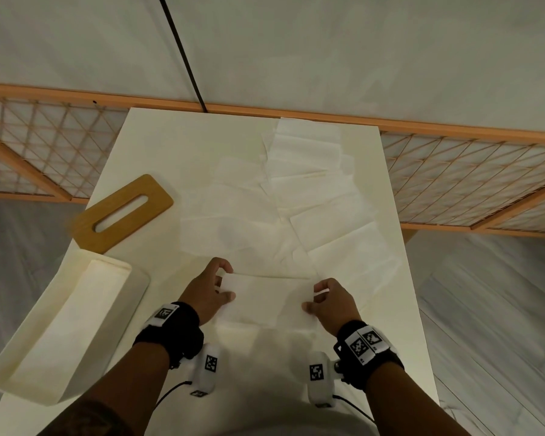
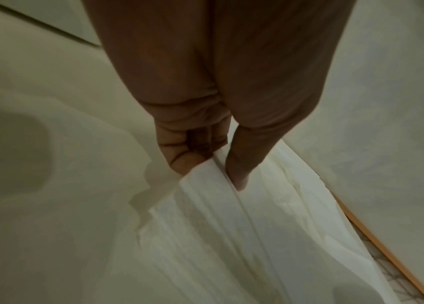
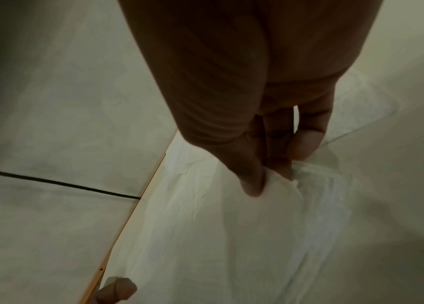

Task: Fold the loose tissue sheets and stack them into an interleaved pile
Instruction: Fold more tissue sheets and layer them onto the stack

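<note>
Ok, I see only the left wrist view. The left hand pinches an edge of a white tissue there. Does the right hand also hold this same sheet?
Observer: Yes. The right hand pinches the opposite edge of the same tissue sheet between thumb and fingers.
Operator: Are other sheets waiting?
Observer: Yes. Loose sheets lie overlapping on the table, from just beyond the hands to its far edge.
Operator: Is any container near?
Observer: An open white box sits on the person's left. A wooden lid with a slot lies just beyond it.
</note>
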Demonstrator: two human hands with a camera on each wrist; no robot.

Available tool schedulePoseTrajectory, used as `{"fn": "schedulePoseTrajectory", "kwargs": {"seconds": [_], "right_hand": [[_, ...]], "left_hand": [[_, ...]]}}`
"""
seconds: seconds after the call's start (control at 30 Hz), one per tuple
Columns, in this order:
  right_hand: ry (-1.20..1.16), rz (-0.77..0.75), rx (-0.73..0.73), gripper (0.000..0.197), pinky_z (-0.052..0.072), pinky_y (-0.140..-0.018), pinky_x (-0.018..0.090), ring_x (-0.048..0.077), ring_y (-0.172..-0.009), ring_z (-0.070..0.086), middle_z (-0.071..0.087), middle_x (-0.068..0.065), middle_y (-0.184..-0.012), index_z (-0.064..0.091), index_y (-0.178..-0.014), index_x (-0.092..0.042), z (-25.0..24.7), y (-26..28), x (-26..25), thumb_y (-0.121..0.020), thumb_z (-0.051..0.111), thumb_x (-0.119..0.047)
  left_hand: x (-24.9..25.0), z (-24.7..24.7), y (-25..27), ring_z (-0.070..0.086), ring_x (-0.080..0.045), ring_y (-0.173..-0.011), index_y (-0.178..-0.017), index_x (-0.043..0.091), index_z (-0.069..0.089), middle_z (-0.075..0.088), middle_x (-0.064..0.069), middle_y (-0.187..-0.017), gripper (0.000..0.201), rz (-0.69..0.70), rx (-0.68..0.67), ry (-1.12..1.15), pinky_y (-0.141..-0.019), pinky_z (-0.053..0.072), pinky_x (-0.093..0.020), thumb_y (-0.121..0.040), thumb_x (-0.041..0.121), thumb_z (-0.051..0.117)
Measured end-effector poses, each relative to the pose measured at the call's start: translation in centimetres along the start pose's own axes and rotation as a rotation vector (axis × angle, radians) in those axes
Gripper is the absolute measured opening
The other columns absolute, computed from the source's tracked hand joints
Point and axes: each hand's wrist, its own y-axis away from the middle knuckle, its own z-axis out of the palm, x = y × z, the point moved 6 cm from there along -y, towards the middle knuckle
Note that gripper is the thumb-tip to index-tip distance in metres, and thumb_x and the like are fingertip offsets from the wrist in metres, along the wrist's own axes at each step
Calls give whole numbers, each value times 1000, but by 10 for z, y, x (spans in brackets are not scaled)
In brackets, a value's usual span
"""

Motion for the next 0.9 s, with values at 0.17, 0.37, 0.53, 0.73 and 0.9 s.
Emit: {"fn": "schedulePoseTrajectory", "kwargs": {"seconds": [0.17, 0.37, 0.53, 0.73, 0.9], "right_hand": [[51, -5, 17, 35, 42, -60, 16, 8, -75, 60, 65, -4, -83, 56, -105, -16, -1, -1, -2, -80, 81, -14], [141, 4, 26, 40, 45, -70, 23, 18, -87, 62, 66, -1, -92, 55, -103, -17, 1, -4, -8, -78, 84, -26], [176, -136, 264, 31, 46, -81, 29, 25, -99, 61, 62, 3, -104, 57, -102, -16, -22, -23, -44, -84, 78, -30], [275, -156, 250, 56, 50, -97, 42, 28, -125, 49, 44, 5, -137, 48, -130, -17, -24, -54, -77, -84, 78, -24], [372, -141, 261, 37, 48, -91, 38, 27, -124, 49, 46, 5, -134, 55, -123, -16, -24, -65, -77, -89, 68, -20]], "left_hand": [[2, 4, 0, 65, -25, -75, -110, 41, 42, 65, -8, -94, 48, 31, -2, -138, -72, 56, -37, -86, 10, 70], [4, 9, -2, 54, -10, -68, -111, 34, 49, 54, 7, -116, 38, 90, -11, -306, -69, 43, -24, -87, 10, 67], [-3, 10, -4, 60, -18, -78, -112, 31, 50, 35, 3, -124, 34, 37, 8, -415, -77, 50, -32, -86, 21, 70], [0, 12, -6, 52, -20, -113, -115, 26, 51, 26, 3, -133, 37, 56, 42, -445, -83, 40, -26, -85, 27, 72], [18, 7, -8, 50, -22, -115, -115, 24, 55, 36, 3, -132, 33, 121, 105, -427, -91, 46, -34, -86, 29, 70]]}}
